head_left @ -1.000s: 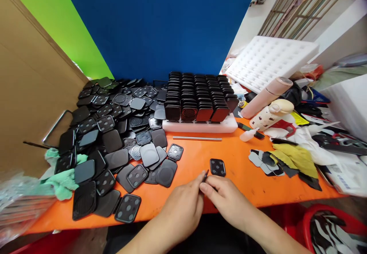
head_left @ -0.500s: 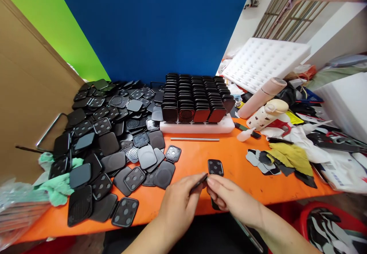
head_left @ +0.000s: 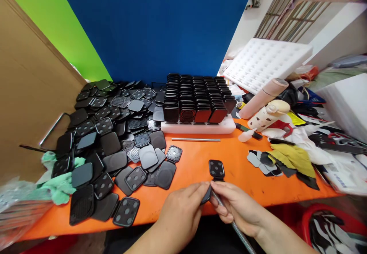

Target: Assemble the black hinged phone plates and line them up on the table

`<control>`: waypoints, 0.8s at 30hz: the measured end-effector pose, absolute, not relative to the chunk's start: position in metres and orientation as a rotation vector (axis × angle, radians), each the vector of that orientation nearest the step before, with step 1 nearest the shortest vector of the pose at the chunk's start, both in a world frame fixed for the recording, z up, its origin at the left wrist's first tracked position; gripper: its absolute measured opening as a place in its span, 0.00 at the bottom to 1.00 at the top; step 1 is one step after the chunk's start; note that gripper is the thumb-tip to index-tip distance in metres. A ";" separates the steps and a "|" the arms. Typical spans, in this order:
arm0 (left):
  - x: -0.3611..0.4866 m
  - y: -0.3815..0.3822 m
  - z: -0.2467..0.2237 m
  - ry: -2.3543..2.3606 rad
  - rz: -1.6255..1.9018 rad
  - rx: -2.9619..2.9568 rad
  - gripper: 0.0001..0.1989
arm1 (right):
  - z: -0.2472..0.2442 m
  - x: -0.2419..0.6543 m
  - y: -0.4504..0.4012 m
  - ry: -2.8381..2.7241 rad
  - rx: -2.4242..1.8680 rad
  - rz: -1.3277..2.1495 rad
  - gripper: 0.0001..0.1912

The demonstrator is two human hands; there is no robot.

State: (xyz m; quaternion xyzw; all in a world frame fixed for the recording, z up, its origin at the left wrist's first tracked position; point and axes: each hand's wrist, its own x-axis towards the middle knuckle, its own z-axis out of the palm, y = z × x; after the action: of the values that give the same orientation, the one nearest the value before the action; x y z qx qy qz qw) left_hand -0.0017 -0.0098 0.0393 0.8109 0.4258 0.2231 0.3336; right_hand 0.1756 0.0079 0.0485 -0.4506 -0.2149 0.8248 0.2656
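Two hands meet at the table's front edge, around a dark flat piece and a slim metal rod.
The left hand (head_left: 180, 206) is closed on the dark flat piece (head_left: 206, 196), mostly hidden by its fingers; the right hand (head_left: 241, 207) curls around the slim metal rod (head_left: 242, 237), which slants down toward the person, its upper end just beside the piece. Right beyond the fingertips, a black dotted plate (head_left: 216, 168) lies on the orange table (head_left: 192, 158) — whether it joins the held piece, I cannot tell. Farther back, a second rod (head_left: 195, 139) lies before a white foam block (head_left: 197, 127) bearing rows of upright black cases (head_left: 202, 115); loose black cases (head_left: 110, 143) pile up at left.
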 end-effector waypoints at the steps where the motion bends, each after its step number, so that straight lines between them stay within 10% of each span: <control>1: -0.002 -0.010 0.039 1.099 0.585 2.108 0.27 | 0.047 0.174 0.007 -0.557 -1.233 2.207 0.17; 11: 0.010 0.009 0.016 1.067 0.733 1.076 0.16 | 0.039 0.175 0.008 -0.664 -1.214 2.132 0.19; 24: 0.008 0.007 0.034 1.213 0.717 1.439 0.10 | 0.047 0.172 0.021 -1.309 -1.306 1.970 0.20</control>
State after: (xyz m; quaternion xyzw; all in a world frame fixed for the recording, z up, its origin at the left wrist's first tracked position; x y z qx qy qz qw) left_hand 0.0077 0.0066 0.0342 0.6041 0.5091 0.3009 0.5342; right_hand 0.1722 0.0210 0.0466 -0.4718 -0.4728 0.7115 0.2183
